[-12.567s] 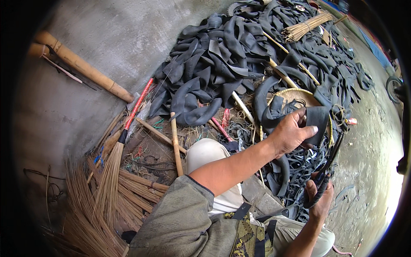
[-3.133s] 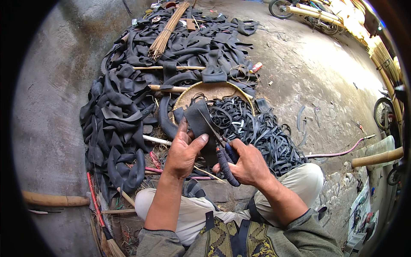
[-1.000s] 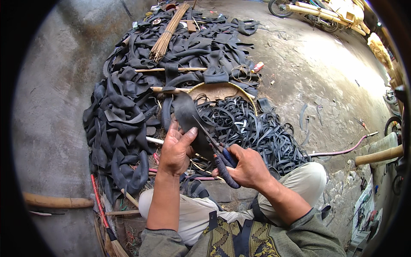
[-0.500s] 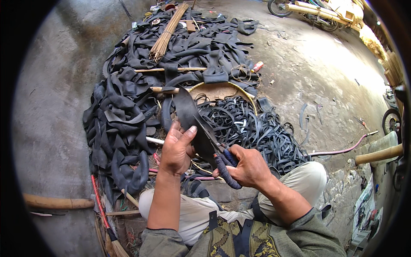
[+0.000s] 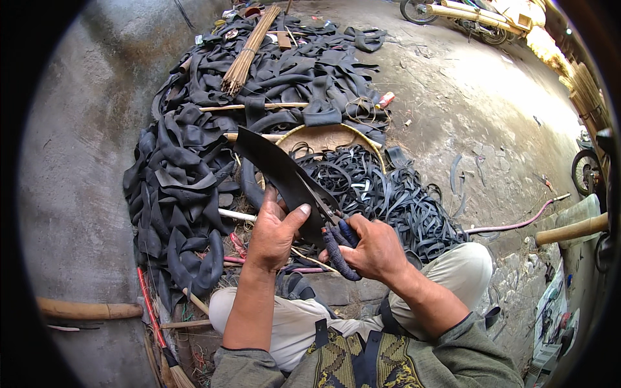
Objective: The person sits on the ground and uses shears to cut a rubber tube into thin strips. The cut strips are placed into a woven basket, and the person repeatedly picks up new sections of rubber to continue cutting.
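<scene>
My left hand [image 5: 275,229] pinches a long black rubber strip [image 5: 275,161], thumb on top and fingers beneath. The strip slants up and away to the left. In my right hand [image 5: 372,249] is a pair of scissors [image 5: 337,242] with dark cloth-wrapped handles, its blades on the strip beside my left thumb. A narrow band of rubber lies along the blades' right side. Beyond my hands, a pile of thin cut rubber strips [image 5: 388,200] fills and spills over a round woven tray [image 5: 374,143].
A heap of wide black rubber pieces [image 5: 187,174] covers the floor at left and far, with a bundle of thin sticks [image 5: 249,55] on it. A bamboo pole [image 5: 90,308] and a red-handled broom [image 5: 150,304] lie at left. Right are a pink hose [image 5: 517,223] and another bamboo pole [image 5: 572,229].
The rubber strip's far end has swung to the left and lies flatter. My left hand has shifted slightly, with its thumb nearer the scissors. My right hand stays on the handles.
</scene>
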A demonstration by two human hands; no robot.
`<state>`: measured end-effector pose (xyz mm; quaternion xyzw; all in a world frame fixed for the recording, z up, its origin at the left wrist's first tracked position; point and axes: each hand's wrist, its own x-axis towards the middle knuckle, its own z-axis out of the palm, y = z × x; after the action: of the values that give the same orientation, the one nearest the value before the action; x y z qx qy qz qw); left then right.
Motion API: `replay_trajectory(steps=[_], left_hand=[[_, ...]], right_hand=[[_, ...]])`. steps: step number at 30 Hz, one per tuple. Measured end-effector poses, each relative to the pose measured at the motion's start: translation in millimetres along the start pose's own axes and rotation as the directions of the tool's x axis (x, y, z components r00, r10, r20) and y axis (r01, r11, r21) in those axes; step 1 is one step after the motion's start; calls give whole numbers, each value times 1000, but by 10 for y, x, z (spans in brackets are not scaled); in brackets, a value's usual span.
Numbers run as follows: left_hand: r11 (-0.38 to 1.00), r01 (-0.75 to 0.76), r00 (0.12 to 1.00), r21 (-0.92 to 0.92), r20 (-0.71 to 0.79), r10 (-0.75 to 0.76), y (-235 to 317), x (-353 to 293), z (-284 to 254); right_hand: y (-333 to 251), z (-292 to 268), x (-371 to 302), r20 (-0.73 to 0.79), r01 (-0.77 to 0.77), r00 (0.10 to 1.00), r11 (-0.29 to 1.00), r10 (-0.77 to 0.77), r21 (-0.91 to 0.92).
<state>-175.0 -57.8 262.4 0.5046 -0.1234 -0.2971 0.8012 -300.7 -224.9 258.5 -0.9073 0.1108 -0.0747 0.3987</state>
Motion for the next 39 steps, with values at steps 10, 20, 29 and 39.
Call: replay_trajectory(steps=[10, 20, 29, 39], left_hand=[[995, 78, 997, 64, -2, -78, -76, -19, -27], [995, -52, 998, -84, -52, 47, -13, 71, -44], [995, 78, 997, 69, -26, -76, -119, -25, 30], [1000, -15, 997, -14, -82, 14, -7, 54, 4]], right_hand=[[27, 73, 40, -113, 114, 985, 986, -128, -117], [1, 97, -14, 5, -29, 1000, 999, 29, 39], [53, 77, 61, -59, 43, 997, 996, -48, -81], [54, 177, 1, -55, -1, 998, 1000, 1, 4]])
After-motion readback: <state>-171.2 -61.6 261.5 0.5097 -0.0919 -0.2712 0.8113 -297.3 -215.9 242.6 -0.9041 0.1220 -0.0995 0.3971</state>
